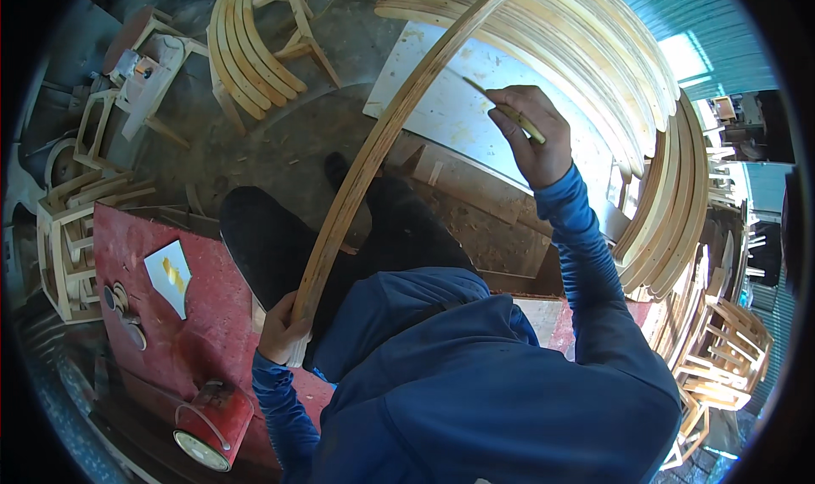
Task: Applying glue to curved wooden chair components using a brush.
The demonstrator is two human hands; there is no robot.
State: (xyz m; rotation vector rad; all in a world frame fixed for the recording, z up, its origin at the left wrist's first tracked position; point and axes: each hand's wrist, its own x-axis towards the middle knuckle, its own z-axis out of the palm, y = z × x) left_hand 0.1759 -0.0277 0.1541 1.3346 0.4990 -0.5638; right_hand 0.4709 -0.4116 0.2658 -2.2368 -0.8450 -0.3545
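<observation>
Head view: we see our left hand point(283, 329) closed around the lower end of a long curved plywood strip point(386, 132), which arcs up and away across the frame. Our right hand point(535, 136) is closed on a thin stick point(501, 106), probably a small brush or spreader, its tip held just beside the strip's edge; contact we cannot tell. Behind lies a pale board point(441, 102) on the floor, smeared with yellow. A stack of curved strips point(594, 51) arcs along the upper right. At the left sits a red table point(195, 331) with a red tin point(212, 424) near its edge.

Risk, as we judge it: the strip is held at one end only, so it could flex or swing and knock the stick off line. The tin, so near the edge, could be nudged off by our left elbow.
</observation>
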